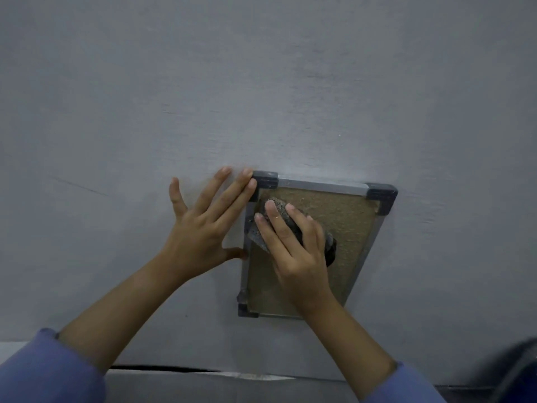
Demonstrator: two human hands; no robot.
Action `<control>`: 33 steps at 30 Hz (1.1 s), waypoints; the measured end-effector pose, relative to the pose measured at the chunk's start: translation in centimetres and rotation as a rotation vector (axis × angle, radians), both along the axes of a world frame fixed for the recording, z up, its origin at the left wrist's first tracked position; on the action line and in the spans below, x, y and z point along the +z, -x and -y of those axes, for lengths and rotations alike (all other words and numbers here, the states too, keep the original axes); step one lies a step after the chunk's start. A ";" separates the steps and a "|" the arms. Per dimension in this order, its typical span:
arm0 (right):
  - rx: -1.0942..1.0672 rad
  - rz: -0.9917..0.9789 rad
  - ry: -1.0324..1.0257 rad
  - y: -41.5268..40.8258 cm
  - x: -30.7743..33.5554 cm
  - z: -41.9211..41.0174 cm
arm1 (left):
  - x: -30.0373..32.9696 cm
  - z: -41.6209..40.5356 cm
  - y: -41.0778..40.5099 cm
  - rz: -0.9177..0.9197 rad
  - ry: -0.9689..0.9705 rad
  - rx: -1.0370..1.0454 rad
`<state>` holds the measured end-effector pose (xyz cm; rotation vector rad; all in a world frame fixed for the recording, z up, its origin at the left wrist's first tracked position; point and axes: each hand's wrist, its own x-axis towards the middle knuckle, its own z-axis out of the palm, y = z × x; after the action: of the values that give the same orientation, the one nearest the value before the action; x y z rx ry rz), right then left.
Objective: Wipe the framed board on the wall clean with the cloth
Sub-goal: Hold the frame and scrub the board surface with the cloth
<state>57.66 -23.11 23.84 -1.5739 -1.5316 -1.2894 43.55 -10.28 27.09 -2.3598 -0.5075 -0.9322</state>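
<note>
Item: cloth (293,225), which we press under our right hand (296,251), fingers straight; unwiped board (345,225) lies right and below. Left hand (203,225), released, steadies frame.

Cork-like rough board (343,225), seemingly metal frame (322,186), coarse grey cloth (286,216), matt wall (261,82).

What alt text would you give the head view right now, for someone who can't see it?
The right hand presses a grey cloth against the upper left of a small framed board on a grey wall. The left hand lies spread on the wall, fingertips at the frame's left edge.
</note>
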 end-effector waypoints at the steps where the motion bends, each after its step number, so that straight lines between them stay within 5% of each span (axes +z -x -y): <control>1: -0.002 0.025 -0.005 -0.2 0.2 0.0 | 0.0 0.0 0.0 -0.003 -0.003 0.000; 5: -0.021 0.085 -0.002 -1.2 0.5 1.2 | 0.1 0.0 0.1 0.000 -0.009 0.006; 14: 0.045 -0.112 -0.158 -2.1 1.1 4.1 | 0.1 0.2 0.0 0.015 0.025 -0.027; 19: 0.020 -0.194 -0.016 -0.3 0.2 1.5 | 0.0 0.1 -0.1 0.015 0.014 -0.019; 24: 0.052 -0.293 -0.219 0.5 -0.4 -0.6 | -0.1 -0.1 -0.2 0.027 0.005 -0.025; 33: 0.067 -0.066 -0.036 -1.2 -2.3 1.7 | -0.1 -0.1 -0.1 0.040 -0.002 -0.033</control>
<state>58.88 -24.81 21.55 -1.5152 -1.4994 -1.2093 43.64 -10.20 26.95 -2.3587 -0.4848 -0.9963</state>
